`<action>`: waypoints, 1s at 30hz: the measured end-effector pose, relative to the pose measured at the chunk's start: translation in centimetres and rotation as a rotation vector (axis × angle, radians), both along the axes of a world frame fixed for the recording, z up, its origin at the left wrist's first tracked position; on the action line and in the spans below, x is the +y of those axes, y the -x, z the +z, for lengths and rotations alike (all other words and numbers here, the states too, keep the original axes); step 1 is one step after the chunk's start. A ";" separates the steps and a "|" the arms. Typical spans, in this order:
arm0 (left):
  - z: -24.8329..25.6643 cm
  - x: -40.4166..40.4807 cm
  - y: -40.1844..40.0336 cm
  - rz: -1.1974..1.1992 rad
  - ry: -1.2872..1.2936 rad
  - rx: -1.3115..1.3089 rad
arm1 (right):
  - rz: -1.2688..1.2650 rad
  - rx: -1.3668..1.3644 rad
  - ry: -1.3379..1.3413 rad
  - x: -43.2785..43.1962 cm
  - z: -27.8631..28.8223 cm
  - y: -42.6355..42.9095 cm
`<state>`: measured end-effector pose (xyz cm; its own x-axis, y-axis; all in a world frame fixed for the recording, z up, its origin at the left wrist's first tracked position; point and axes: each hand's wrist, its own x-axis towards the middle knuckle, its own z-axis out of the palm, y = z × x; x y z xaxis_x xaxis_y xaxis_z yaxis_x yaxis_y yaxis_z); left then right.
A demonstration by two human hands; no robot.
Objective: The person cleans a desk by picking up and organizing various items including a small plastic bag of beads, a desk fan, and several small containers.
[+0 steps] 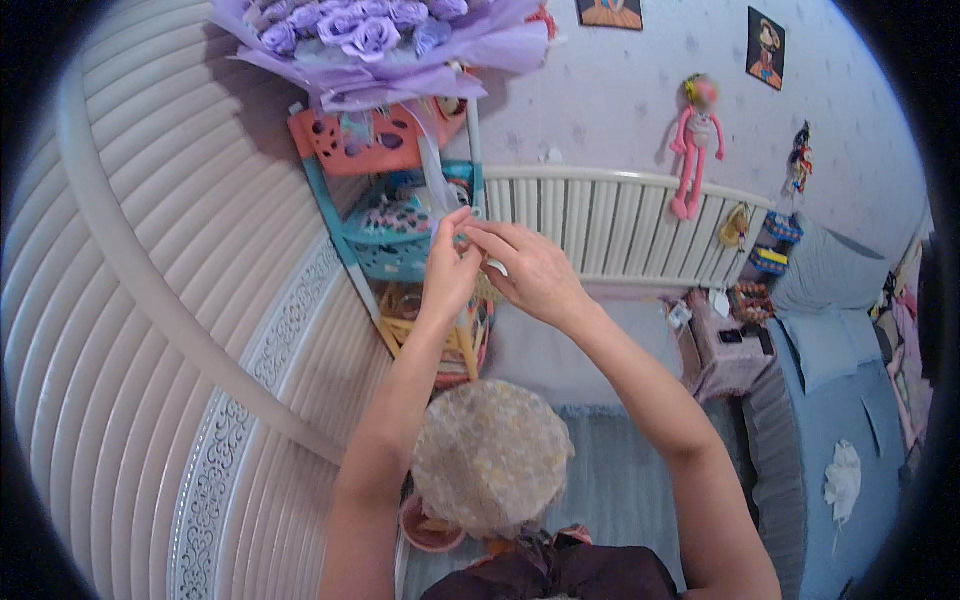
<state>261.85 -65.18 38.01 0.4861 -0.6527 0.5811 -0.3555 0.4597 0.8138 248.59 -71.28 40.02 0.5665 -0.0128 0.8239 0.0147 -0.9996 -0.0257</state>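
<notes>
My left hand (452,262) and my right hand (529,266) meet in front of the tiered plastic shelf rack, fingertips close together. A small white item shows between the fingers of my right hand; what it is, I cannot tell. A pale purple ribbon (437,169) hangs down from the wrapped bouquet of purple roses (367,34) and ends at or behind my left fingertips; whether it is held is unclear. The bouquet stands on top of the rack, over its coral basket (367,142). Behind my hands is the teal basket (390,251), filled with small things.
A round stool with a patterned cover (491,457) stands just below my arms, a pink bin (433,525) beside it. Ribbed closet doors (172,225) rise at the left. A white slatted railing (592,225), a cloth-covered bedside table (724,360) and a blue bed (840,420) are at the right.
</notes>
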 end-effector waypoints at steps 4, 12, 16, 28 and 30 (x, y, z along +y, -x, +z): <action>-4.7 2.4 4.3 -0.251 -0.196 0.196 | -0.026 0.140 -0.220 2.1 -4.3 6.0; -31.7 12.7 17.5 -0.217 -0.729 0.297 | -0.260 0.537 -0.759 10.4 -20.2 30.2; -36.8 17.8 30.1 -0.453 -0.986 0.363 | -0.468 0.666 -1.050 18.3 -29.0 46.5; -36.3 16.8 38.0 -0.597 -1.042 0.382 | -0.720 0.503 -1.342 29.3 -32.1 56.4; -36.6 15.2 38.0 -0.642 -1.060 0.386 | -0.779 0.431 -1.346 29.9 -33.0 56.8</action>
<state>223.87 -50.02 1.46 -0.0639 -0.8827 -0.4656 0.0241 -0.4678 0.8835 191.76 -41.38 7.06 0.2515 -0.9393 -0.2334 -0.7000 -0.0100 -0.7141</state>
